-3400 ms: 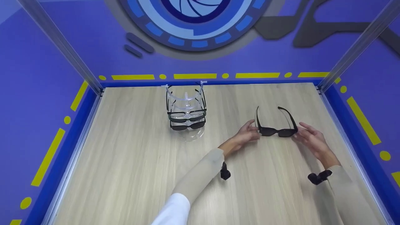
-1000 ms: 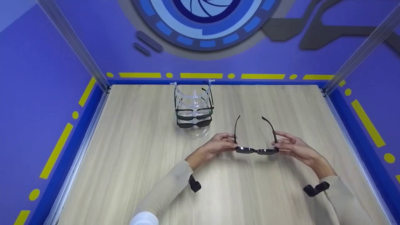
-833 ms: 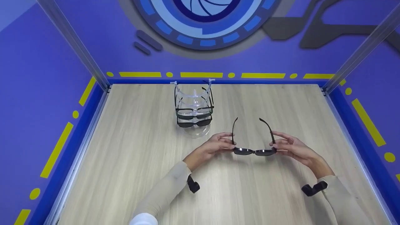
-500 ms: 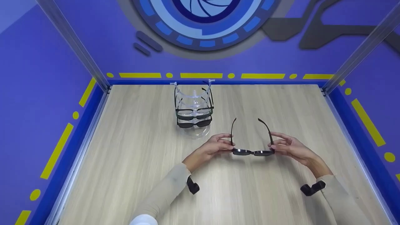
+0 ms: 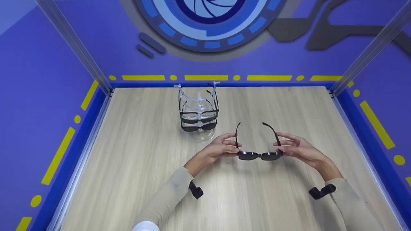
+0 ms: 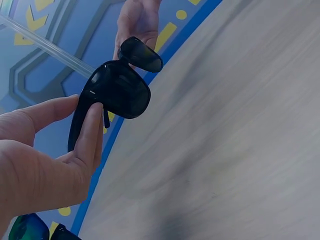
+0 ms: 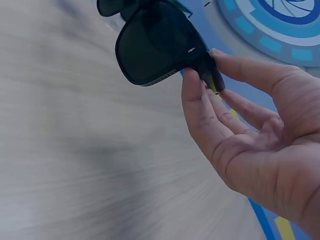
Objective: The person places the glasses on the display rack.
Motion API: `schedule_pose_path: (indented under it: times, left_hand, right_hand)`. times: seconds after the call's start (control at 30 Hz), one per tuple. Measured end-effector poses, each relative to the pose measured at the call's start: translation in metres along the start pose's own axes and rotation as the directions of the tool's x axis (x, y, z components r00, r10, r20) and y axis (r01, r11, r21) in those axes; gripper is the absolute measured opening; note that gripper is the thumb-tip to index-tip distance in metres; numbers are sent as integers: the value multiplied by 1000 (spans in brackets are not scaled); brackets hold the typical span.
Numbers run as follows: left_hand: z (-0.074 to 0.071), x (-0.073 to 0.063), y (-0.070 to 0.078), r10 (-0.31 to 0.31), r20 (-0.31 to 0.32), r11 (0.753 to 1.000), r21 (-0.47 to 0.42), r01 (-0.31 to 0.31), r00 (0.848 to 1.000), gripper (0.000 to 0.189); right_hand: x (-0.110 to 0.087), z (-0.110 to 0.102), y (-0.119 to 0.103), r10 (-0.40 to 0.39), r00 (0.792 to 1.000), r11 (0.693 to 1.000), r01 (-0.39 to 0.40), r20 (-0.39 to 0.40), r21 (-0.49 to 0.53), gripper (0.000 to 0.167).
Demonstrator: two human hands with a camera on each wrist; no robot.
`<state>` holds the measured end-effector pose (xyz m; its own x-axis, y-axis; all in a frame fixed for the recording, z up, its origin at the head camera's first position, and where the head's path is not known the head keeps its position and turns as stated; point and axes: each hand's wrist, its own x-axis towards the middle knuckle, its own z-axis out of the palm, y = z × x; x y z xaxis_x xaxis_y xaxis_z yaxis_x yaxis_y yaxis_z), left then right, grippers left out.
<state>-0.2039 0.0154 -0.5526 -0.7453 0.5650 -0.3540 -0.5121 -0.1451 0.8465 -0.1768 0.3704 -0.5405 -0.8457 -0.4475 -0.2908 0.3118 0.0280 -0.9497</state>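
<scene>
A pair of black sunglasses (image 5: pixel 259 156) with unfolded temples is held between both hands, lenses toward the person. My left hand (image 5: pixel 215 149) pinches the frame at its left hinge; the left wrist view shows thumb and fingers on either side of the temple. At the opposite hinge my right hand (image 5: pixel 303 150) pinches the other temple, close beside the dark lens (image 7: pixel 155 45) in the right wrist view. The temple tips point away, toward the back wall. Behind and to the left, a clear display stand (image 5: pixel 199 96) carries several dark-framed glasses (image 5: pixel 199 126) one above another.
The stand's round transparent base (image 5: pixel 200 138) rests on the wooden tabletop (image 5: pixel 135 154). Blue panels with yellow markings (image 5: pixel 205 78) close off the back and both sides. Metal posts (image 5: pixel 77 48) rise at the rear corners.
Since the earliest frame, both hands have brought the sunglasses left and nearer the person. Over the last second they drift slightly further left, and the lenses tilt a little more into view.
</scene>
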Motion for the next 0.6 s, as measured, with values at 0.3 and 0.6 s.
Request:
schedule_pose_path:
  times: [0.3,0.6]
  left_hand:
    - [4,-13,15,46,20,999,-24,-45,999,72]
    - [-1,-33,32,115,6,993,-13,-115,993,77]
  right_hand:
    - [-5,7,-17,-71,997,991,73,-20,109,59]
    - [1,23,-22,-150,989,966,147,-3,214,56]
